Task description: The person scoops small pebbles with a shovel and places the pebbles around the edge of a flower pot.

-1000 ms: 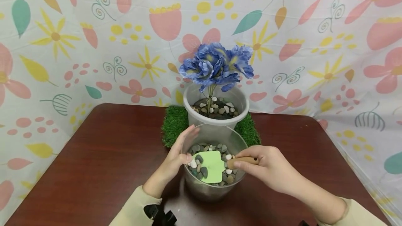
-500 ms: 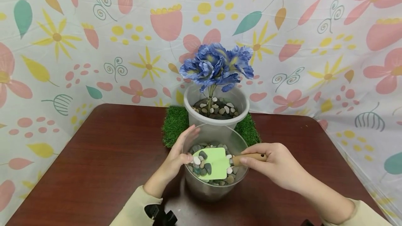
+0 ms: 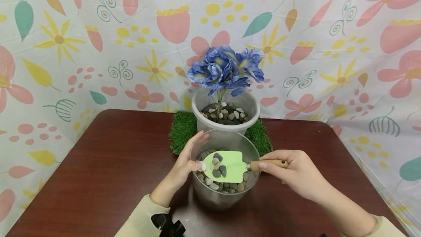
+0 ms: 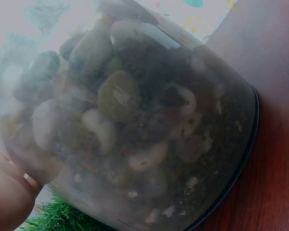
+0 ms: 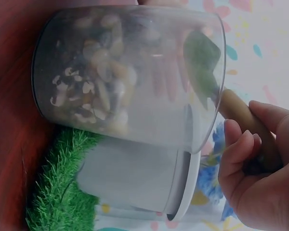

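My right hand (image 3: 292,171) grips the wooden handle of a small light-green trowel (image 3: 235,165). The blade lies level within the mouth of a clear plastic bucket (image 3: 217,202), carrying several grey and tan pebbles (image 3: 217,165) near its tip. My left hand (image 3: 182,165) holds the bucket by its left side, thumb near the rim and a white stone. Under the blade, more pebbles (image 3: 227,186) fill the bucket's lower part. In the right wrist view, the green blade (image 5: 201,65) shows through the clear wall, high above the stones, with the right hand (image 5: 265,159) curled round the handle.
Just behind the bucket stands a grey-white pot (image 3: 220,124) with blue artificial flowers (image 3: 227,68) and pebbles on dark soil. It rests on a green artificial-grass mat (image 3: 182,132). The dark red-brown table (image 3: 121,164) meets a flower-patterned cloth (image 3: 131,46) at the back.
The trowel, carrying pebbles, has risen from among the stones and shifted right along with my right hand. My left hand and the bucket have stayed in place.
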